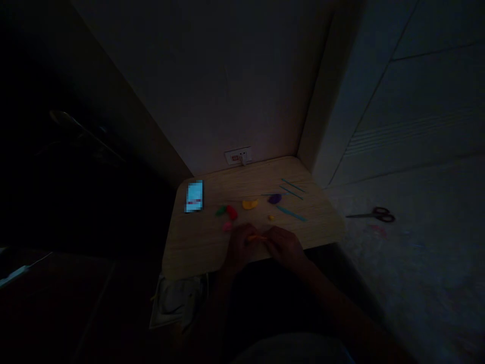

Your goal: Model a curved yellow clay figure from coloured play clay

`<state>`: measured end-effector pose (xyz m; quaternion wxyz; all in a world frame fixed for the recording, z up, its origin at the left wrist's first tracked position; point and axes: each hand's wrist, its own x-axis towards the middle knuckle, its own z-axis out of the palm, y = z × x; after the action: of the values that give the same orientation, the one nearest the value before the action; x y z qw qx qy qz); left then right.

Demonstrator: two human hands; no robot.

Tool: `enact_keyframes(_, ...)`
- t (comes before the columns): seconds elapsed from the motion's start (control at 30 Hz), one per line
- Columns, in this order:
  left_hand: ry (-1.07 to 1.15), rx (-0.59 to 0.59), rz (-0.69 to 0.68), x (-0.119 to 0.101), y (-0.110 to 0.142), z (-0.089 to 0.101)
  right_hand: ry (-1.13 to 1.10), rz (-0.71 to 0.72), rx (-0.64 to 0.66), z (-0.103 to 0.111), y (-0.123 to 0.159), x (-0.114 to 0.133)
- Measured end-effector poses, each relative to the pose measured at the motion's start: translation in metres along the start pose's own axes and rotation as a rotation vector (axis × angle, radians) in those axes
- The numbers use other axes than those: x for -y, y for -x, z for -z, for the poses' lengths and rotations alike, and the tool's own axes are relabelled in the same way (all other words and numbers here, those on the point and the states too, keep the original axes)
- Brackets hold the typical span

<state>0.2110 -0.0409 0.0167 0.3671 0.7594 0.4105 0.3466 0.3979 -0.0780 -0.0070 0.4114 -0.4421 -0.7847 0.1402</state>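
Between my two hands is a thin orange strip of what looks like modelling clay (257,237), held just above the near edge of the small wooden table (189,242). My left hand (240,245) is closed on its left end. The fingers of my right hand (283,245) pinch the other end. Beyond the hands lie a yellow curved clay piece (249,205), a red lump (232,212), a green lump (221,210), a pink lump (227,226) and a purple lump (275,198). A small yellow bit (270,218) rests nearest my right hand. Dim light hides finger detail.
Several thin blue-green sticks, one a wider blue tool (291,213), lie on the table's right side. A lit phone (194,196) is at the left. Scissors (375,215) lie on the floor at right. A wall socket (238,155) is behind the table.
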Motion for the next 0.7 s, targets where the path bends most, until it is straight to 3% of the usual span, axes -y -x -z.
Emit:
enact_keyframes(0.13,0.015,-0.026,-0.027,-0.001,0.0,0.0,-0.092,-0.01,0.01,0.005,-0.004,0.006)
enact_keyframes(0.23,-0.039,-0.069,-0.014,0.001,0.002,-0.001,-0.283,-0.083,-0.006,0.011,-0.006,0.003)
enact_keyframes(0.3,-0.066,-0.129,0.024,0.003,0.003,-0.002,-0.43,-0.219,-0.109,0.016,-0.005,-0.004)
enact_keyframes(0.37,-0.073,-0.185,0.047,0.006,0.004,-0.003,-0.54,-0.397,-0.294,0.019,-0.004,-0.013)
enact_keyframes(0.47,-0.072,-0.211,0.015,0.011,0.004,-0.004,-0.55,-0.541,-0.484,0.022,-0.004,-0.021)
enact_keyframes(0.6,-0.142,-0.157,-0.029,0.012,0.005,-0.005,-0.46,-0.465,-0.421,0.022,-0.008,-0.018)
enact_keyframes(0.7,-0.216,-0.144,-0.041,0.011,0.005,-0.007,-0.46,-0.506,-0.402,0.02,-0.009,-0.016)
